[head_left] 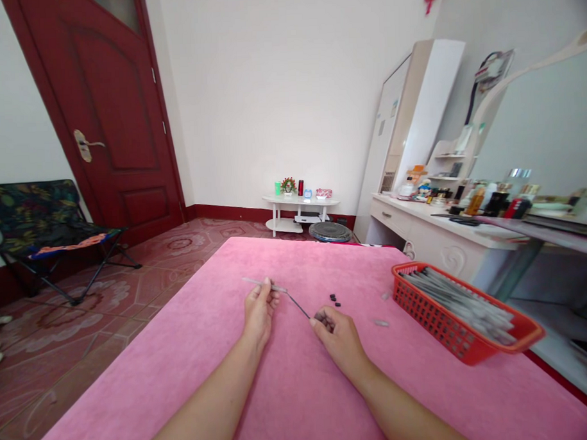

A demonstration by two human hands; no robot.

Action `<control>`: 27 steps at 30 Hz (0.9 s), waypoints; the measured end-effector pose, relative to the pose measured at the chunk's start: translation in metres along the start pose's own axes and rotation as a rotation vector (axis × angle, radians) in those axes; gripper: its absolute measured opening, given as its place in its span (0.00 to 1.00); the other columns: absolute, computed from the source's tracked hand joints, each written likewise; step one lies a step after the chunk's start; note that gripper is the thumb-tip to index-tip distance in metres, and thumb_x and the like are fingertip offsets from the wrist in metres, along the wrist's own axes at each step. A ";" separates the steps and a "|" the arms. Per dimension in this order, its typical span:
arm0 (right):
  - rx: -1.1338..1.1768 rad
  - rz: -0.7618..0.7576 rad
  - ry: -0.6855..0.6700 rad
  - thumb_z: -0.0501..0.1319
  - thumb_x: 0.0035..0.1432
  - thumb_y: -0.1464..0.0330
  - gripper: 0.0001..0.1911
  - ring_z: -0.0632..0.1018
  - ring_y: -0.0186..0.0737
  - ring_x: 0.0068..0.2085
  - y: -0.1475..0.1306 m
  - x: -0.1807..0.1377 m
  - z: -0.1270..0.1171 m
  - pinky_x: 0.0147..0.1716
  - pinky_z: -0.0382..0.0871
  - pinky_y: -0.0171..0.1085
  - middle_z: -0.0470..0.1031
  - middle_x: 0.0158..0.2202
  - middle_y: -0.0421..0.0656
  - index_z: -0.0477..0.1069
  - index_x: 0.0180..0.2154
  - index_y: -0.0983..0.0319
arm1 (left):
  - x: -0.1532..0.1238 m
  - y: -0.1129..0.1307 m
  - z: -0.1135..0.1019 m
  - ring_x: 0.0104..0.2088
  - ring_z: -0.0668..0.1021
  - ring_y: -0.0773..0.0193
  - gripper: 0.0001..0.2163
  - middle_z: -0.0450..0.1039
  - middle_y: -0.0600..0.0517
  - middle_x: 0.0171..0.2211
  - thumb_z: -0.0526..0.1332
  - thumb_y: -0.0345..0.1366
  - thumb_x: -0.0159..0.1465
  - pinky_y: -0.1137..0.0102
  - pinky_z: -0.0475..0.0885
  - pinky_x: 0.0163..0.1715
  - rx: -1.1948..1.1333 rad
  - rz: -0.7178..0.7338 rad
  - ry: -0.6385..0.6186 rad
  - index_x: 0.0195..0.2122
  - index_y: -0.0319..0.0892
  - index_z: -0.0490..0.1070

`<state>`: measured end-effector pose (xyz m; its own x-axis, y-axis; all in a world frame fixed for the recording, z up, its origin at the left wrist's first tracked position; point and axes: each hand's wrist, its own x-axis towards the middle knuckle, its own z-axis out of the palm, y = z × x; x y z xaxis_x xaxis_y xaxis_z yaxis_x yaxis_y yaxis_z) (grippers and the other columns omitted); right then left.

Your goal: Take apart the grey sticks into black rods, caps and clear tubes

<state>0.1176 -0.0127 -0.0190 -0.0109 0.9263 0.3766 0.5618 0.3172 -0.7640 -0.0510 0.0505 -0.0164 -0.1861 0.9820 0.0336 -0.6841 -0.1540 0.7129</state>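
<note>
My left hand [260, 308] pinches a thin, see-through grey tube [279, 289] that looks like a pen barrel and points to the right. In my right hand [336, 331] is a slim dark rod [298, 304], like a pen refill, slanting up to the left. The rod's far tip meets the right end of the tube; whether it sits inside cannot be told. Several small black pieces [333, 298] lie beyond my right hand. A small clear piece [381, 322] rests between that hand and the red basket [464, 352], which holds many similar grey tubes [462, 301].
Pink cloth [183, 378] covers the table under my arms. To the right stands a white dresser [404, 226] crowded with bottles. A low white stand [284, 227] is by the far wall, and a folding chair [47, 216] stands at the left near the red door [116, 110].
</note>
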 end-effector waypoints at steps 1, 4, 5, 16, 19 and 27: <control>-0.002 -0.005 0.018 0.55 0.51 0.66 0.08 0.66 0.31 0.21 0.000 0.001 -0.002 0.21 0.56 0.30 0.64 0.18 0.36 0.65 0.23 0.62 | 0.000 0.000 0.000 0.19 0.70 0.76 0.13 0.70 0.55 0.21 0.67 0.39 0.49 0.82 0.65 0.17 0.016 0.006 0.001 0.30 0.35 0.71; -0.004 -0.030 0.071 0.55 0.51 0.66 0.08 0.66 0.32 0.21 -0.004 0.003 -0.010 0.22 0.57 0.30 0.65 0.18 0.36 0.66 0.24 0.62 | 0.001 -0.002 -0.002 0.18 0.70 0.75 0.14 0.69 0.55 0.20 0.67 0.40 0.48 0.81 0.65 0.17 0.060 0.009 -0.002 0.29 0.34 0.70; -0.007 -0.040 0.084 0.56 0.51 0.66 0.08 0.66 0.32 0.22 -0.005 0.004 -0.013 0.22 0.58 0.30 0.65 0.19 0.37 0.67 0.24 0.62 | 0.001 -0.002 -0.001 0.19 0.71 0.75 0.14 0.69 0.55 0.20 0.67 0.41 0.48 0.81 0.66 0.18 0.075 0.002 -0.010 0.29 0.34 0.70; 0.016 -0.162 0.145 0.55 0.55 0.63 0.11 0.71 0.34 0.29 -0.017 0.010 -0.030 0.31 0.62 0.31 0.72 0.26 0.40 0.69 0.28 0.63 | -0.040 -0.019 0.027 0.28 0.78 0.66 0.09 0.76 0.45 0.29 0.67 0.31 0.49 0.75 0.74 0.29 0.098 -0.368 -0.269 0.30 0.34 0.72; 0.063 -0.161 0.190 0.51 0.58 0.62 0.14 0.72 0.35 0.31 -0.014 0.021 -0.046 0.33 0.63 0.32 0.72 0.27 0.41 0.70 0.31 0.63 | -0.034 -0.018 0.024 0.29 0.78 0.67 0.03 0.76 0.46 0.29 0.65 0.27 0.52 0.75 0.75 0.32 -0.034 -0.379 -0.165 0.28 0.33 0.72; -0.296 0.026 0.182 0.55 0.49 0.71 0.09 0.73 0.38 0.33 0.052 0.048 -0.089 0.35 0.64 0.36 0.75 0.31 0.44 0.73 0.30 0.64 | -0.022 -0.018 0.018 0.28 0.78 0.68 0.02 0.76 0.47 0.28 0.61 0.23 0.55 0.78 0.76 0.28 -0.186 -0.378 -0.029 0.28 0.33 0.73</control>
<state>0.2196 0.0304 0.0064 0.1395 0.8735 0.4665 0.7760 0.1962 -0.5995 -0.0221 0.0335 -0.0171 0.1208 0.9754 -0.1842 -0.8165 0.2032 0.5404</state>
